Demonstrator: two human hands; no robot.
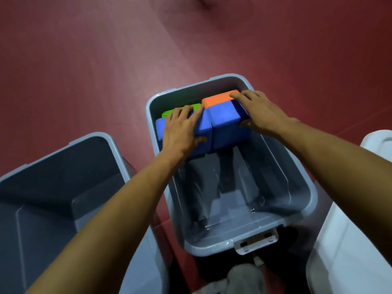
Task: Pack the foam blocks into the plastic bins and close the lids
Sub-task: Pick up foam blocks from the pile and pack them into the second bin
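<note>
Gripping two smooth, rectangular blue foam blocks [225, 120], left hand [182, 132] and right hand [261, 111] perhaps press them inside the grey plastic bin [225, 77].

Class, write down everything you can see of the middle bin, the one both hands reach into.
The middle bin is pale grey-blue glossy plastic, rectangular, round-cornered, lidless, upright on the red floor. A white latch sits at its near end. Its far end holds a green block, an orange block and two blue ones; the near part is bare. The left hand grips the left blue block, the right hand the right blue block.
</note>
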